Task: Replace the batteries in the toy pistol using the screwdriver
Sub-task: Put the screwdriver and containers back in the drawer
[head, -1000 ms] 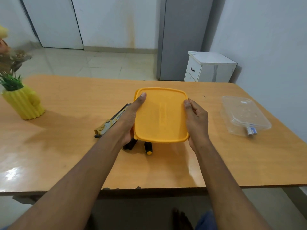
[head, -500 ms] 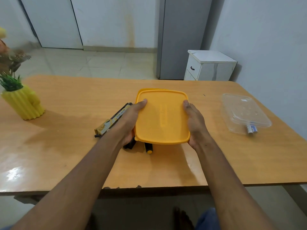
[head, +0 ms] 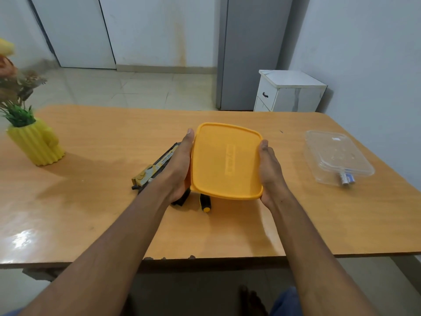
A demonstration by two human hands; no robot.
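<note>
Head view: both hands grasp a smooth, rounded-square orange lid above a glossy wooden table, left hand on its 9 o'clock edge, right hand on its 3 o'clock edge. The toy pistol lies at 9 o'clock of the lid, partly hidden; the screwdriver handle shows at 6 o'clock. A clear plastic container holding batteries sits at 3 o'clock near the table's edge, bare tabletop between.

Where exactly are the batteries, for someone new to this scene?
Look to the wooden table's right end, where a clear plastic container sits alone. The batteries lie inside at its near edge: small white-and-blue cylinders, the only coloured things in it.
</note>
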